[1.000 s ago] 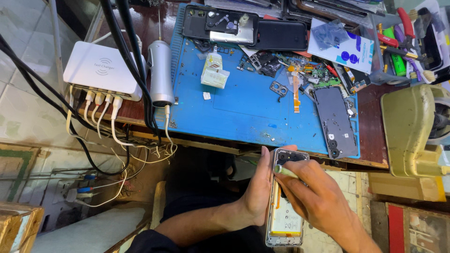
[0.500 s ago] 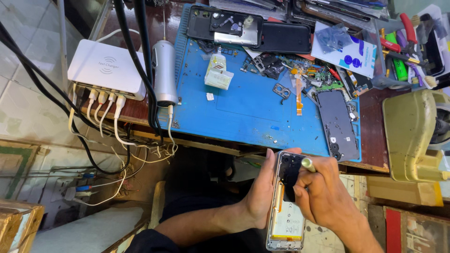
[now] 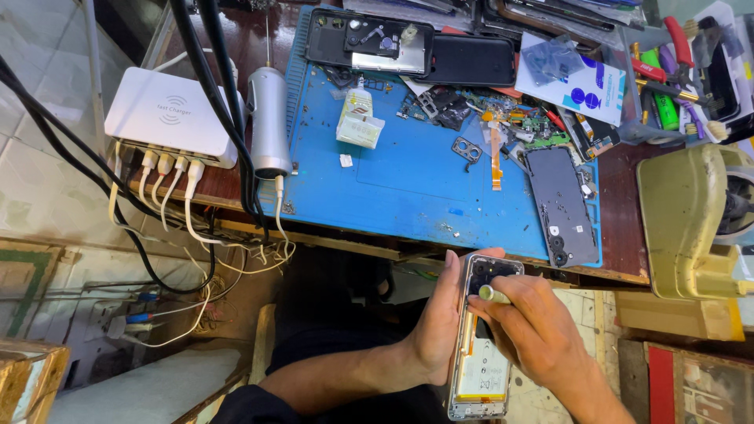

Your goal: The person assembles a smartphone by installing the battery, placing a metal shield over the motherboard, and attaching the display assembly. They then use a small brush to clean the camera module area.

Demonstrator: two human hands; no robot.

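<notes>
head camera, looking straight down over a cluttered repair bench and the person's lap.

low in the frame, below the bench edge, the left hand (image 3: pixel 437 338) cradles an opened phone (image 3: pixel 483 345) from its left side, fingers wrapped behind it and the thumb lying along its edge. the phone's back is off, showing a pale yellow battery in its lower half and dark camera parts at its top end. the right hand (image 3: pixel 534 334) lies over the phone's right side, its fingers pinched on a small pale cylindrical tool (image 3: pixel 493 294) whose tip touches the phone's upper part, just below the camera area. the phone is held in the air over the person's dark-clothed lap, just beside the front edge of the bench.

on the bench lies a blue work mat (image 3: pixel 408 177). on its right part a dark grey phone back cover (image 3: pixel 561 206) lies flat. near it is an orange flex strip (image 3: pixel 495 153), with loose small parts around it. a small white bottle (image 3: pixel 358 118) rests near the mat's upper left. a silver cylinder-shaped tool (image 3: pixel 269 122) lies along the mat's left edge. left of that sits a white multi-port charger (image 3: pixel 174 116) with white cables plugged in and hanging down. a bulky yellowish machine (image 3: pixel 695 224) stands at the right edge.
</notes>
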